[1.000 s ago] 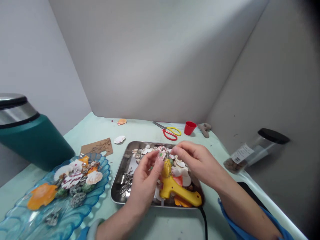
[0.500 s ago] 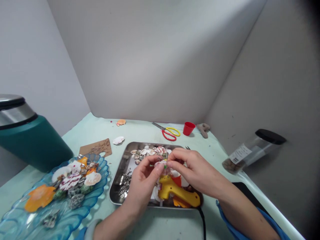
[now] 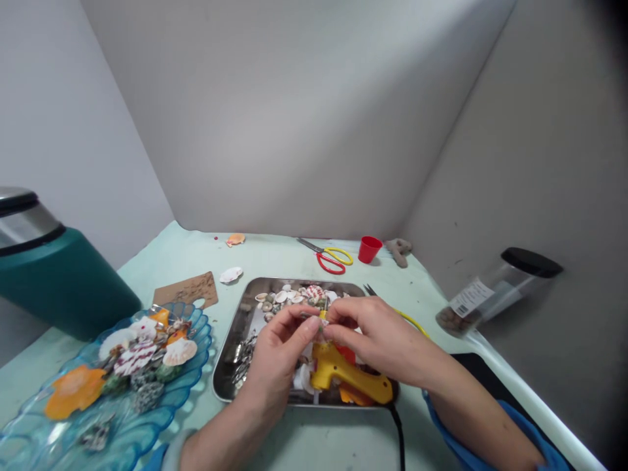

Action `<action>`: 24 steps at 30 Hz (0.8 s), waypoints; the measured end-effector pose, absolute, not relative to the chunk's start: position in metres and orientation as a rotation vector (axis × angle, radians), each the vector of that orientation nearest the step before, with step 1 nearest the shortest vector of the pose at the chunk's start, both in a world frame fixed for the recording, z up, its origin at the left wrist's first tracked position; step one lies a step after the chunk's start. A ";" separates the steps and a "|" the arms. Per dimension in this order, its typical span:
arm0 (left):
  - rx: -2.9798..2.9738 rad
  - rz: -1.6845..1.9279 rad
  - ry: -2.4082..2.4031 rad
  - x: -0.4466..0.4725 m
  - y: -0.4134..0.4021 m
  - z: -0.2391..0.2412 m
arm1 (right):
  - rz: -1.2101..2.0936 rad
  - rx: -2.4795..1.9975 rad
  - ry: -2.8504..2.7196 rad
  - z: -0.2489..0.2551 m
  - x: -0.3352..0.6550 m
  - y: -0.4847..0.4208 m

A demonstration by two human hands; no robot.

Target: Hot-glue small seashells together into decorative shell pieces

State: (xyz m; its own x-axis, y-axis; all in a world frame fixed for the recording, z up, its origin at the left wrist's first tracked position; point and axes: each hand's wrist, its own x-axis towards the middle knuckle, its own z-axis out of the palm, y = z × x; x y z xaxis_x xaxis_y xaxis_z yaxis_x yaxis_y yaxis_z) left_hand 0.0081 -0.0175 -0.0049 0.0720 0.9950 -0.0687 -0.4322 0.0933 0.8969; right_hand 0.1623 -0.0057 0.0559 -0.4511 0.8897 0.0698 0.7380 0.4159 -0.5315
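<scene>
Fingertips (image 3: 310,326) of left hand (image 3: 275,356) and right hand (image 3: 380,337) pinch one small piece (image 3: 322,319) just above the yellow glue gun (image 3: 346,378).

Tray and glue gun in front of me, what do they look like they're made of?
The tray looks like stainless steel with a polished finish: it is silvery, and its walls show mirror-like reflections. The glue gun body looks like moulded plastic, smooth and slightly glossy: it is an even yellow with soft highlights.

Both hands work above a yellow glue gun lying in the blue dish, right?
No: the head view shows the yellow glue gun lying in the metal tray, below the left hand and right hand, which pinch a small piece.
</scene>
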 end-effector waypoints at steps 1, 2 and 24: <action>0.855 1.285 0.879 0.008 -0.017 -0.006 | 0.629 -1.387 -2.346 0.056 0.162 -0.006; 0.860 1.285 0.883 0.007 -0.017 -0.007 | 0.636 -1.376 -2.350 0.055 0.162 -0.005; 0.905 1.221 1.015 0.006 -0.017 -0.005 | 0.732 -1.351 -2.205 0.055 0.170 -0.001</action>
